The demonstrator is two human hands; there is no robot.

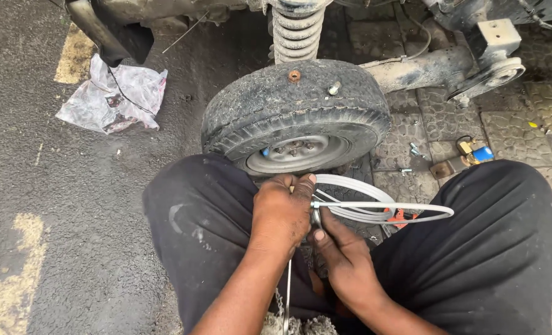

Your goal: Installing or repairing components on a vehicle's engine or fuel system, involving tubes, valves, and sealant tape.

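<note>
My left hand (282,214) is closed around the end fitting of a grey coiled cable (375,208), held between my knees. My right hand (341,257) pinches the same cable just below the fitting, thumb against it. The cable loops out to the right over my right leg. One thin strand (287,291) of it hangs down between my forearms. Just ahead lies a small worn tyre (294,111) on a silver wheel rim (297,152), flat on the ground, with a rusty nut (294,75) and a bolt (334,88) resting on its tread.
A coil spring shock absorber (296,31) and a dirty vehicle arm with hub (449,68) hang above the tyre. A crumpled plastic bag (114,96) lies at the left on asphalt. Small bolts (415,152) and a brass and blue part (474,152) lie on the pavers at the right.
</note>
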